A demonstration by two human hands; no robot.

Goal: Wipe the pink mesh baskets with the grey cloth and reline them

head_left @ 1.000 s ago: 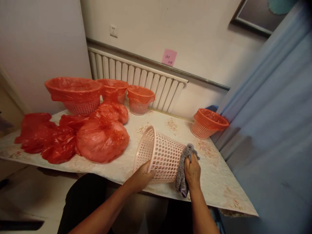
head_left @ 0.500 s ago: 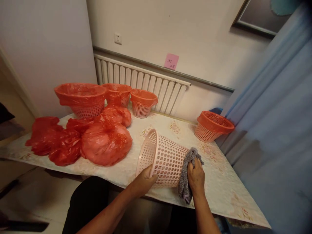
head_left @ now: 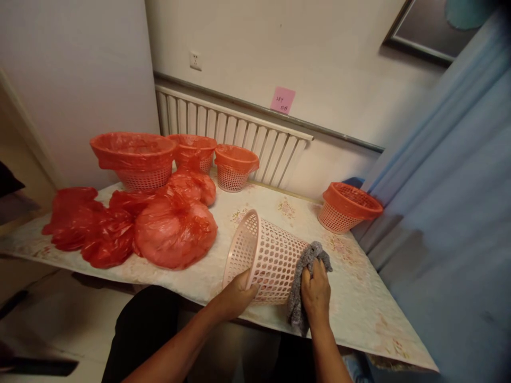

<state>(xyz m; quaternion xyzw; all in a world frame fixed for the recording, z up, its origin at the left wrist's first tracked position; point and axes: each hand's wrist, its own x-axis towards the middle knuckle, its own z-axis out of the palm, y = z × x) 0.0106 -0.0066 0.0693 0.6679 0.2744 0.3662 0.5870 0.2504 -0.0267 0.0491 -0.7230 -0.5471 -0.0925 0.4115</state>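
A pale pink plastic wastebasket (head_left: 275, 260) with a lattice wall lies on its side on the table, its mouth facing left. My left hand (head_left: 238, 294) grips its rim, the thumb outside and the fingers hidden behind the wall. Bunched in my right hand (head_left: 316, 290) is a grey cloth (head_left: 297, 303), pressed against the base end of the wastebasket. Part of the cloth hangs down below the hand toward the table's front edge.
Several wastebaskets lined with red bags stand around: a large one (head_left: 136, 159) at back left, a smaller one (head_left: 235, 167) beside the radiator (head_left: 275, 146), another (head_left: 347, 207) by the blue curtain (head_left: 447, 213). Filled red plastic bags (head_left: 175, 234) lie left on the floral tablecloth (head_left: 359, 303).
My right hand and the cloth have shifted slightly left along the base end of the wastebasket. My left hand keeps its hold on the rim.
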